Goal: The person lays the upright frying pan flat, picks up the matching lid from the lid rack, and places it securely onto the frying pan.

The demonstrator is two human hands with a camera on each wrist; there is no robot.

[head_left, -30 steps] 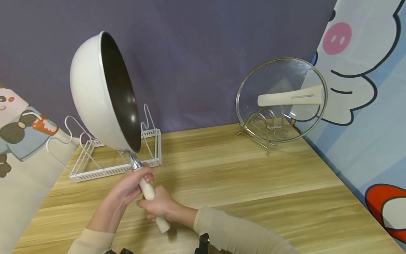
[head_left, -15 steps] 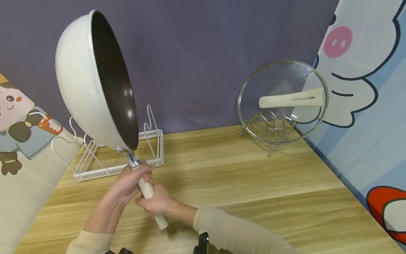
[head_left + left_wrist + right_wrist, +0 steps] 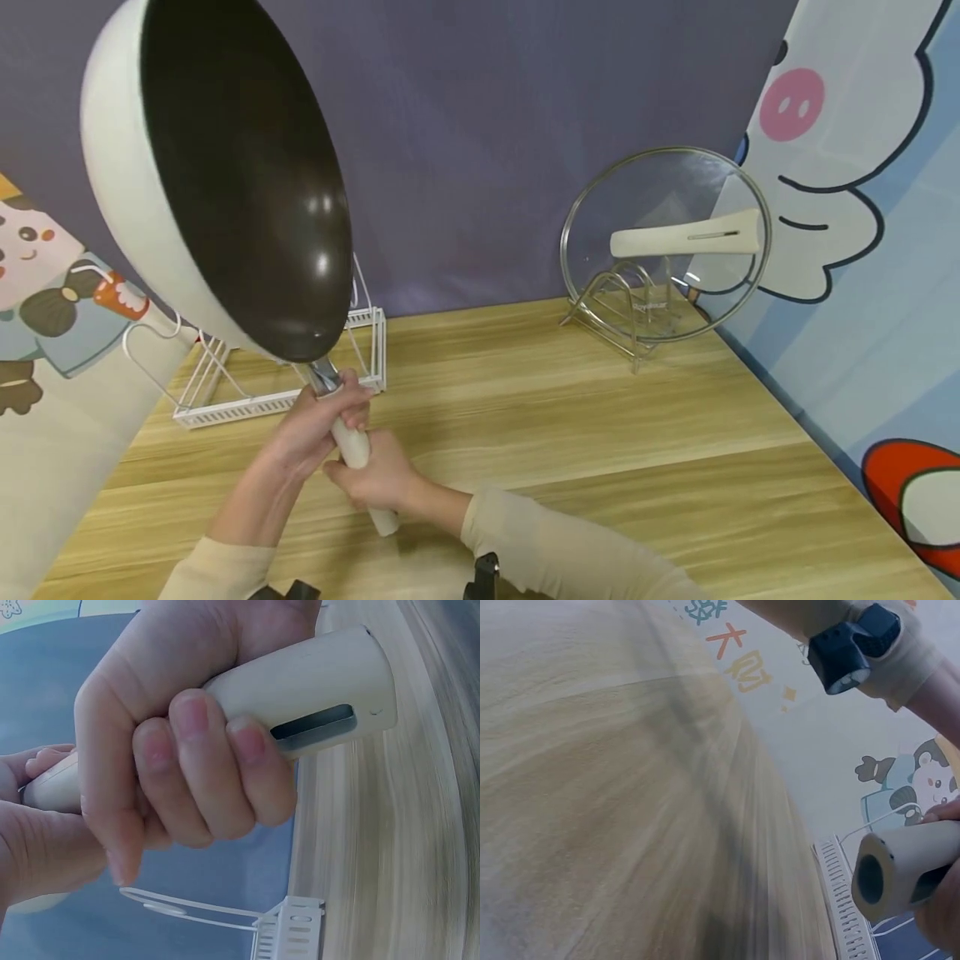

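Note:
A deep wok (image 3: 247,183), cream-white outside and dark inside, is held up off the table, tilted with its hollow facing right. My left hand (image 3: 318,429) grips the top of its cream handle (image 3: 352,446), just below the metal collar. Lower down the same handle, my right hand (image 3: 378,475) holds on near the butt end. The left wrist view shows the right hand's fingers (image 3: 217,765) curled round the handle above its hanging slot. Behind and below the wok stands a white wire rack (image 3: 247,407), partly hidden by it.
At the back right, a metal lid stand (image 3: 633,342) holds a large glass lid (image 3: 667,183) upright, with a cream handle (image 3: 686,233). The wooden table (image 3: 570,450) meets a dark backdrop behind and a cartoon-printed wall (image 3: 847,358) at right.
The wok has come nearer and its bowl has turned so more of the dark inside shows. It sits higher in view. Both hands keep their grip on the handle.

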